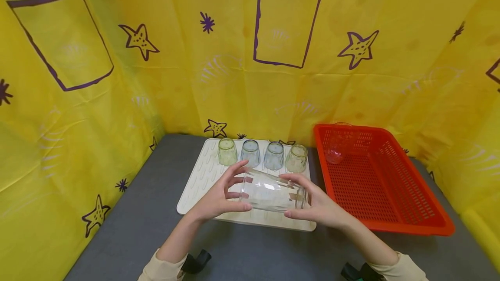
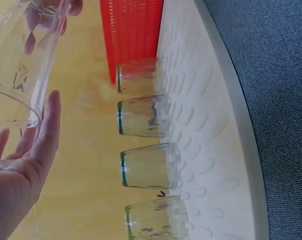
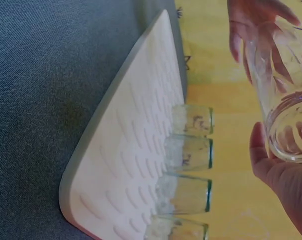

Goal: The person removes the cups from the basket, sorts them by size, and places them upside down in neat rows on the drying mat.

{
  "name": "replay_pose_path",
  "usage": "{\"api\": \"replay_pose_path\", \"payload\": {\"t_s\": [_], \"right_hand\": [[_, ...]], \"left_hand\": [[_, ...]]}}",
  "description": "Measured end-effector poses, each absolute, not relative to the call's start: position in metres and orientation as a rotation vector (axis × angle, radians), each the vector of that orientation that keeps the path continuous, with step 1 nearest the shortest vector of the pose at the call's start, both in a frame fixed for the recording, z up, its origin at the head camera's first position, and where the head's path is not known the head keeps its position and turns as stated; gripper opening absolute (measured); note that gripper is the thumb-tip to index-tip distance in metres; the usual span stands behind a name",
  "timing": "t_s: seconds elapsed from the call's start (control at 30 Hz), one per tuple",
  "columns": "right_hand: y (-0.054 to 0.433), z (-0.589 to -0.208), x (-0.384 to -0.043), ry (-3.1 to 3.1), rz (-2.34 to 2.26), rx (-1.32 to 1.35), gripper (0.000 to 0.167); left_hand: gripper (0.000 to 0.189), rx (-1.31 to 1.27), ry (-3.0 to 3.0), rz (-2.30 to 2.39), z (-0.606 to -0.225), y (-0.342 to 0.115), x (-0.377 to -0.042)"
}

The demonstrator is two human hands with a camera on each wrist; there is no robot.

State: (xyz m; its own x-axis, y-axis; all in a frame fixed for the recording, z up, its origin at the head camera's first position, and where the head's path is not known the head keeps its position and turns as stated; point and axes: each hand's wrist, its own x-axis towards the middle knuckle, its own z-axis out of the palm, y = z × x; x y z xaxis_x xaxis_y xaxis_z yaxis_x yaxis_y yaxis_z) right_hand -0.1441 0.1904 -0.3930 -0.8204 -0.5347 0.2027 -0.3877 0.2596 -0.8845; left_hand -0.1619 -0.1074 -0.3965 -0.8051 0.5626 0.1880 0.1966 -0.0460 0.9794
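Observation:
A large clear drinking glass (image 1: 270, 191) is held sideways above the front of a white ribbed drying mat (image 1: 197, 185). My left hand (image 1: 218, 196) grips its open end, thumb below and fingers spread around the rim. At the other end my right hand (image 1: 324, 207) holds the thick base, which shows plainly near that hand (image 3: 291, 200) in the right wrist view. Behind it, several small tinted glasses stand upside down in a row along the mat's back edge: a green one (image 1: 228, 154), two bluish ones (image 1: 274, 157) and a yellowish one (image 1: 297, 158).
To the right of the mat sits a red plastic basket (image 1: 406, 228) with perforated sides. A clear glass (image 1: 334, 154) is in its back left corner. Yellow patterned cloth (image 1: 230, 81) hangs behind and beside the dark grey table (image 1: 144, 211).

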Motion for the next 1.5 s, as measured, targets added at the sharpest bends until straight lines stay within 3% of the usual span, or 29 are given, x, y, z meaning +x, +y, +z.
{"api": "replay_pose_path", "payload": {"t_s": [0.3,0.73,1.1,1.5], "right_hand": [[0.189,-0.397,-0.144,2.321,-1.644,-0.883,0.071],[0.179,-0.409,-0.144,1.938,-2.044,-0.794,0.079],[0.168,-0.424,-0.145,1.71,-2.266,-0.785,0.059],[0.151,-0.43,-0.145,1.705,-2.327,-0.608,0.061]], "left_hand": [[0.078,0.839,1.98,1.939,-0.401,-0.106,-0.161],[0.074,0.743,2.011,2.111,-0.409,-0.107,-0.157],[0.072,0.657,2.035,2.137,-0.413,-0.111,-0.156],[0.075,0.652,1.912,2.174,-0.42,-0.125,-0.156]]}}
